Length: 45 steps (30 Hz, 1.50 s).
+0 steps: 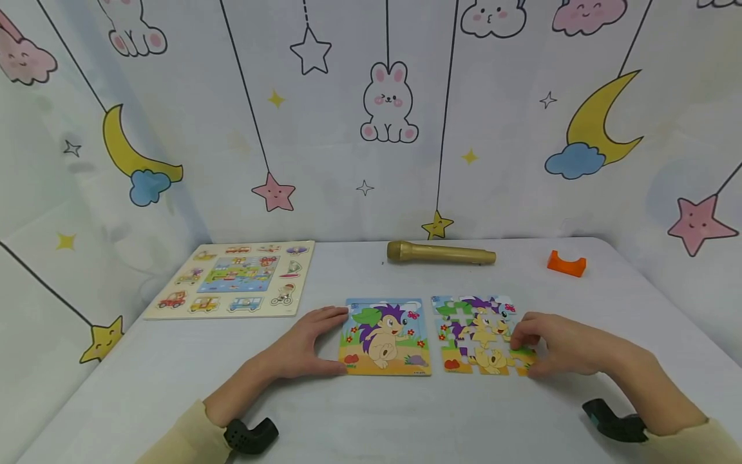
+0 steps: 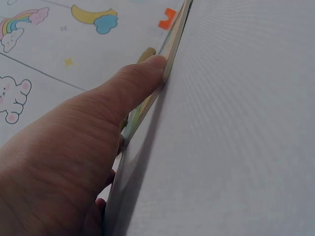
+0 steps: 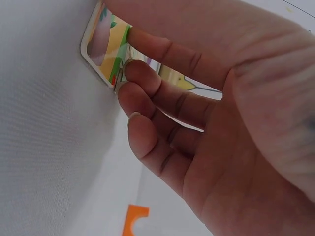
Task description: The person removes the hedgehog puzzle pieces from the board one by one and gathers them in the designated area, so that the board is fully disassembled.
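Observation:
In the head view, a hedgehog picture board (image 1: 385, 336) lies in the middle of the table. My left hand (image 1: 306, 345) rests at its left side, thumb along the edge near the lower corner and fingers by the upper corner. To the right lies a matching hedgehog jigsaw (image 1: 484, 332) made of several pieces, with gaps between some. At its lower right, my right hand (image 1: 565, 345) pinches a corner puzzle piece (image 1: 524, 358) between thumb and curled fingers. The right wrist view shows this piece (image 3: 101, 46) with its rounded corner and purple bush, partly covered by the thumb.
A large vehicle puzzle board (image 1: 223, 306) lies at the back left. Along the back edge lie a gold toy microphone (image 1: 440, 253) and an orange notched block (image 1: 566, 263). A curtain (image 1: 336, 142) printed with rabbits, moons and stars hangs right behind the white table (image 1: 377, 419).

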Each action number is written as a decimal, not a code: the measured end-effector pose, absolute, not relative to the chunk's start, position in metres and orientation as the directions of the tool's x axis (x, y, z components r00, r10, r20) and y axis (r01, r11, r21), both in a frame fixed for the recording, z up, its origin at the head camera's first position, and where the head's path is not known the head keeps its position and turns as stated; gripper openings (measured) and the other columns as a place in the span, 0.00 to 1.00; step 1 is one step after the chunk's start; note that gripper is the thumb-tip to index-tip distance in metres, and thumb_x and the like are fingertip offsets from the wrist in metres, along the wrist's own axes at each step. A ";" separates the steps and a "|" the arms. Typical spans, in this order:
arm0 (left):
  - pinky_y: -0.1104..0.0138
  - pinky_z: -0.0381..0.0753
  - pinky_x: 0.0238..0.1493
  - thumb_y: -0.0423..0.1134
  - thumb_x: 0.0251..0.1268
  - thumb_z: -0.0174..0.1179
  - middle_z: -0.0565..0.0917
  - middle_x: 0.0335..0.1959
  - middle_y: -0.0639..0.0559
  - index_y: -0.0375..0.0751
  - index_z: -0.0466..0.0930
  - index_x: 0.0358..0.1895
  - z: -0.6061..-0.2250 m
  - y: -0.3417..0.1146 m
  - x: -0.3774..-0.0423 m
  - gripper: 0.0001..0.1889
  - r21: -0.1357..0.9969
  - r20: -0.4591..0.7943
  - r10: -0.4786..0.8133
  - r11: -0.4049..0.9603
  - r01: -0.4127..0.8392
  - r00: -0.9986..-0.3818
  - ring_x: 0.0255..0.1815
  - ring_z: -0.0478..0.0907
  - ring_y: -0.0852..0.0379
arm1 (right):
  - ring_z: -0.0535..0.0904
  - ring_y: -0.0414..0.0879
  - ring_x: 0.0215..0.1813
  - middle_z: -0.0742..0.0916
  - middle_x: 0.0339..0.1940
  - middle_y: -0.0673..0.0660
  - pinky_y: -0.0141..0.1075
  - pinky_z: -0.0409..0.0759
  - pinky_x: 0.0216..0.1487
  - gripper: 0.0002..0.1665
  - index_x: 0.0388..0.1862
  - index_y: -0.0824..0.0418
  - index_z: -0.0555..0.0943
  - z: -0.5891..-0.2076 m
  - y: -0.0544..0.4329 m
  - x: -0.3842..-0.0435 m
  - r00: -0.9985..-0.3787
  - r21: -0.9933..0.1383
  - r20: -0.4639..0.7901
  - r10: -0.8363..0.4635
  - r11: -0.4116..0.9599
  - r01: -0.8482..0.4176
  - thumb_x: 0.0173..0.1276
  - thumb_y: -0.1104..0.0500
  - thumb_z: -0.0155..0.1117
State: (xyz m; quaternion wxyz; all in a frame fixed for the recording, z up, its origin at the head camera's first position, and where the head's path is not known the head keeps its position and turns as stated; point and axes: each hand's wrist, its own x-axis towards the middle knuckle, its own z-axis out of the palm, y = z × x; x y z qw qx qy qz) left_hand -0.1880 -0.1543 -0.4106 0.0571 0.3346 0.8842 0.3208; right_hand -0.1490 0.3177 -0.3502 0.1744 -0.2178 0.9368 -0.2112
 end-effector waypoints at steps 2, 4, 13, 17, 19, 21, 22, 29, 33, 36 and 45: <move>0.42 0.54 0.74 0.59 0.54 0.74 0.65 0.77 0.51 0.40 0.68 0.75 -0.411 -0.154 -0.188 0.47 0.605 0.115 0.630 0.569 0.557 -0.768 0.79 0.52 0.43 | 0.74 0.45 0.45 0.80 0.41 0.45 0.34 0.81 0.48 0.20 0.43 0.50 0.84 -0.350 0.317 -0.149 -0.844 -0.477 -0.237 -0.482 0.814 -0.331 0.54 0.52 0.82; 0.42 0.55 0.74 0.59 0.54 0.74 0.65 0.77 0.51 0.40 0.68 0.75 -0.411 -0.155 -0.189 0.47 0.603 0.117 0.632 0.568 0.560 -0.766 0.79 0.53 0.43 | 0.74 0.45 0.45 0.80 0.41 0.45 0.34 0.81 0.48 0.20 0.44 0.51 0.84 -0.351 0.317 -0.149 -0.843 -0.481 -0.236 -0.484 0.812 -0.331 0.54 0.52 0.82; 0.41 0.55 0.74 0.59 0.53 0.74 0.64 0.77 0.51 0.41 0.68 0.75 -0.412 -0.156 -0.189 0.47 0.607 0.116 0.627 0.569 0.554 -0.771 0.79 0.53 0.43 | 0.74 0.45 0.43 0.81 0.41 0.45 0.33 0.80 0.42 0.21 0.46 0.53 0.83 -0.351 0.316 -0.151 -0.841 -0.504 -0.233 -0.488 0.800 -0.325 0.55 0.53 0.81; 0.41 0.55 0.74 0.59 0.53 0.74 0.64 0.77 0.51 0.41 0.68 0.75 -0.412 -0.157 -0.188 0.47 0.608 0.118 0.625 0.568 0.554 -0.771 0.79 0.53 0.43 | 0.74 0.46 0.43 0.81 0.40 0.46 0.32 0.79 0.40 0.24 0.48 0.56 0.82 -0.349 0.321 -0.152 -0.853 -0.515 -0.200 -0.482 0.793 -0.326 0.55 0.51 0.81; 0.41 0.55 0.74 0.58 0.54 0.74 0.65 0.77 0.51 0.41 0.68 0.75 -0.412 -0.157 -0.187 0.47 0.608 0.121 0.625 0.567 0.555 -0.771 0.79 0.53 0.43 | 0.73 0.45 0.43 0.81 0.40 0.47 0.32 0.79 0.39 0.27 0.50 0.56 0.81 -0.348 0.324 -0.151 -0.865 -0.506 -0.186 -0.467 0.800 -0.323 0.54 0.50 0.82; 0.41 0.55 0.74 0.58 0.54 0.74 0.65 0.76 0.51 0.41 0.68 0.75 -0.411 -0.157 -0.187 0.47 0.607 0.123 0.626 0.567 0.557 -0.770 0.79 0.53 0.43 | 0.73 0.45 0.42 0.80 0.38 0.47 0.32 0.78 0.38 0.27 0.50 0.57 0.81 -0.347 0.327 -0.151 -0.870 -0.501 -0.181 -0.458 0.804 -0.320 0.54 0.50 0.82; 0.41 0.55 0.74 0.58 0.54 0.74 0.65 0.76 0.51 0.41 0.68 0.75 -0.411 -0.157 -0.187 0.47 0.607 0.122 0.625 0.568 0.556 -0.771 0.79 0.53 0.43 | 0.73 0.45 0.42 0.80 0.38 0.47 0.32 0.78 0.37 0.27 0.49 0.57 0.81 -0.347 0.328 -0.151 -0.869 -0.500 -0.184 -0.459 0.805 -0.319 0.54 0.50 0.82; 0.41 0.55 0.74 0.59 0.54 0.74 0.64 0.77 0.51 0.41 0.68 0.75 -0.411 -0.157 -0.186 0.47 0.610 0.112 0.619 0.575 0.545 -0.778 0.79 0.52 0.43 | 0.73 0.46 0.41 0.79 0.35 0.48 0.32 0.78 0.39 0.23 0.46 0.57 0.81 -0.349 0.325 -0.153 -0.857 -0.508 -0.240 -0.455 0.812 -0.289 0.55 0.54 0.81; 0.41 0.55 0.74 0.59 0.54 0.74 0.64 0.77 0.51 0.41 0.68 0.75 -0.410 -0.157 -0.187 0.47 0.611 0.110 0.617 0.576 0.542 -0.780 0.79 0.52 0.43 | 0.74 0.46 0.41 0.80 0.36 0.47 0.33 0.79 0.41 0.22 0.45 0.57 0.81 -0.350 0.324 -0.155 -0.855 -0.500 -0.246 -0.456 0.816 -0.292 0.55 0.55 0.81; 0.41 0.55 0.74 0.59 0.54 0.74 0.64 0.77 0.51 0.41 0.68 0.75 -0.410 -0.157 -0.186 0.47 0.615 0.108 0.617 0.575 0.540 -0.780 0.79 0.52 0.43 | 0.74 0.46 0.41 0.81 0.37 0.47 0.33 0.80 0.42 0.22 0.45 0.57 0.82 -0.350 0.324 -0.155 -0.859 -0.503 -0.257 -0.442 0.820 -0.272 0.55 0.55 0.82; 0.42 0.55 0.74 0.59 0.54 0.74 0.64 0.77 0.52 0.42 0.67 0.75 -0.413 -0.155 -0.188 0.47 0.617 0.097 0.626 0.572 0.540 -0.774 0.79 0.52 0.44 | 0.74 0.44 0.41 0.82 0.39 0.46 0.32 0.79 0.39 0.23 0.48 0.57 0.82 -0.350 0.330 -0.152 -0.853 -0.528 -0.216 -0.475 0.791 -0.307 0.57 0.51 0.80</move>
